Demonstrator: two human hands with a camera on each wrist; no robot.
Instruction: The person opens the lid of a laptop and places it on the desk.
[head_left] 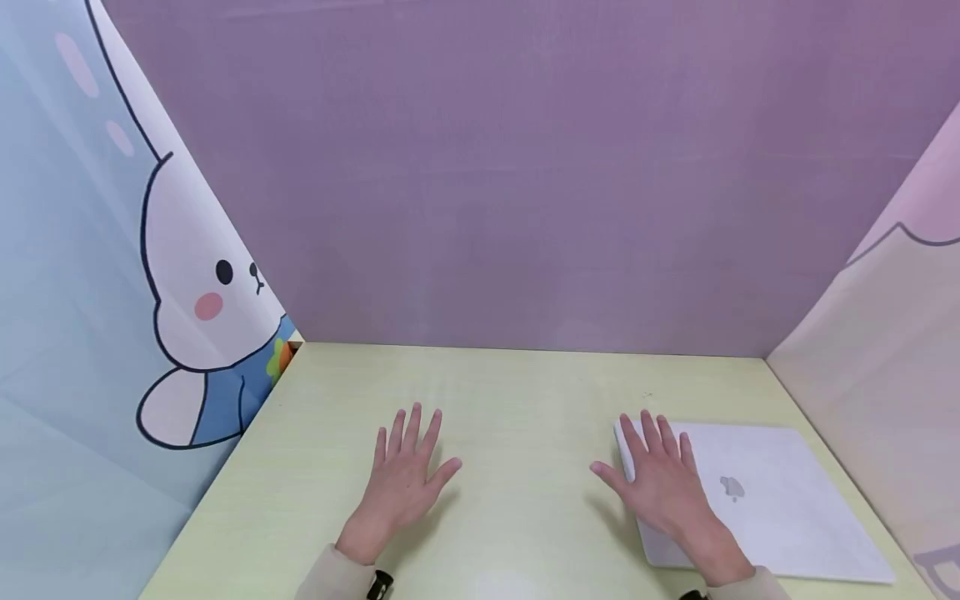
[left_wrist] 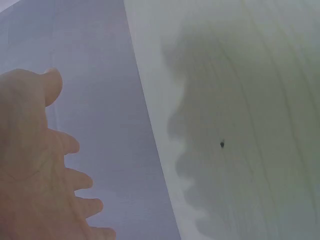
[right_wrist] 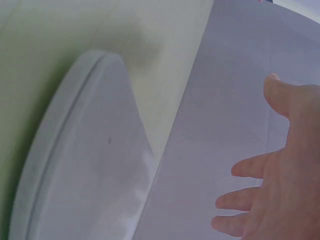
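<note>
Head view: the left hand [head_left: 402,487] hung above the table [head_left: 517,450], the right hand [head_left: 666,487] over the left edge of the closed laptop [head_left: 787,504], fingers [head_left: 412,429] spread, holding nothing. Left wrist: fingers stood apart from the table. Right wrist: blurry, but apparently no touch on the laptop; a careless sideways sweep could have shoved it.

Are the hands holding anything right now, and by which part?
Nothing is held: the left hand and right hand are both empty and spread, the right near the closed, pale rectangular laptop.
</note>
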